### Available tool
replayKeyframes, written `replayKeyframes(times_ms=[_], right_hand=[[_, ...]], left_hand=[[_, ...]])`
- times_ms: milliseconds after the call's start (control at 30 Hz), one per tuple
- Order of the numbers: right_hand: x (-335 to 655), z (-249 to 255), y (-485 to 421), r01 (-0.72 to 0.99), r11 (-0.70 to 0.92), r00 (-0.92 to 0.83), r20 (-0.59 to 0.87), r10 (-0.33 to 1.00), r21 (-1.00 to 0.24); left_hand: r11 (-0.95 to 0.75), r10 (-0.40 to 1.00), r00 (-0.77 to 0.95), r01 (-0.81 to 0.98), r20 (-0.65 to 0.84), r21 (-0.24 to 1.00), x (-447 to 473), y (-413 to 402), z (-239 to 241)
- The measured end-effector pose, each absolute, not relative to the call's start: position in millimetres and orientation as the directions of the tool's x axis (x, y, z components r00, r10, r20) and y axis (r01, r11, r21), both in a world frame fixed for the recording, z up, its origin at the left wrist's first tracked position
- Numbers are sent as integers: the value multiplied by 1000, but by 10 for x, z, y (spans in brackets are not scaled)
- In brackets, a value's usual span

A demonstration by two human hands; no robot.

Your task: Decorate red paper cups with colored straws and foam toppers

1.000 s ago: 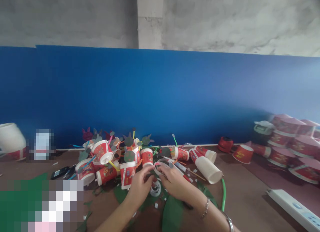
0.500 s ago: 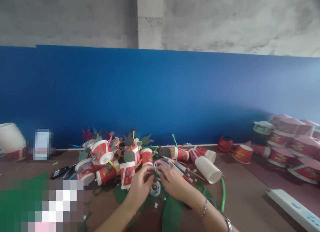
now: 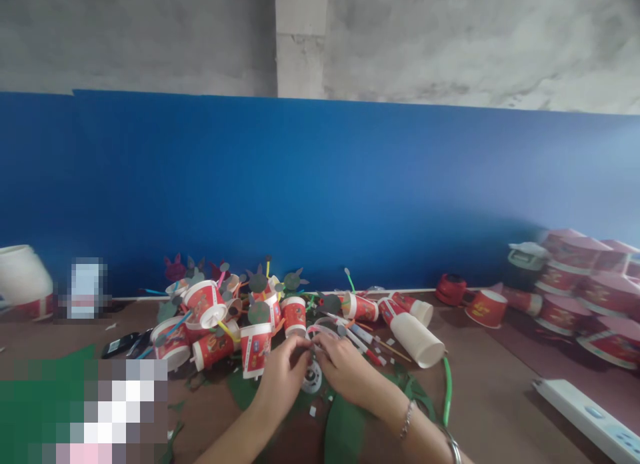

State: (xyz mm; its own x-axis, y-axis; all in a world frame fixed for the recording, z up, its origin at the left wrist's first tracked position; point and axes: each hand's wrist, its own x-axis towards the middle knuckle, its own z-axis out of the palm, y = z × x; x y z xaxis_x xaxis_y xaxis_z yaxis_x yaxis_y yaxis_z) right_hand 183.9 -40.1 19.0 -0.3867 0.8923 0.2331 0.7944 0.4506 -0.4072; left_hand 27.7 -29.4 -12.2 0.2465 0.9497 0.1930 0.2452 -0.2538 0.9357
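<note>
My left hand [image 3: 286, 365] and my right hand [image 3: 339, 364] meet above the middle of the table, fingertips pinched close together. Whatever is between the fingers is too small and too hidden to name. Just beyond the fingertips shows a pale pinkish curved band [image 3: 324, 329], partly covered by my right hand. Below the fingers lies a white spool [image 3: 313, 379] with holes in its face. A red paper cup [image 3: 255, 349] with a dark round paper piece on top stands beside my left hand.
Decorated red paper cups [image 3: 203, 303] with bent straws are heaped at the back. Stacked white cups [image 3: 419, 341] lie to the right. Green paper [image 3: 345, 424] and scraps lie in front. A power strip [image 3: 593, 414] and red paper buckets [image 3: 563, 314] stand at right.
My right hand has moved slightly left and its fingertips have come together with those of my left hand. The pinkish band shows less behind the fingers. The cups have not moved.
</note>
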Motion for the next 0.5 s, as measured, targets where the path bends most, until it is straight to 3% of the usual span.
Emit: replayKeyframes(times_ms=[267,500], right_hand=[[1749,127,-443,833,441,-350,297,888,-336],[1693,183,-466,663,420,-226,370,901,-619]], left_hand=[[-356,928,228,304,296,884,255,-299,-130],[-432,897,232,290,375,854,245,-385,-11]])
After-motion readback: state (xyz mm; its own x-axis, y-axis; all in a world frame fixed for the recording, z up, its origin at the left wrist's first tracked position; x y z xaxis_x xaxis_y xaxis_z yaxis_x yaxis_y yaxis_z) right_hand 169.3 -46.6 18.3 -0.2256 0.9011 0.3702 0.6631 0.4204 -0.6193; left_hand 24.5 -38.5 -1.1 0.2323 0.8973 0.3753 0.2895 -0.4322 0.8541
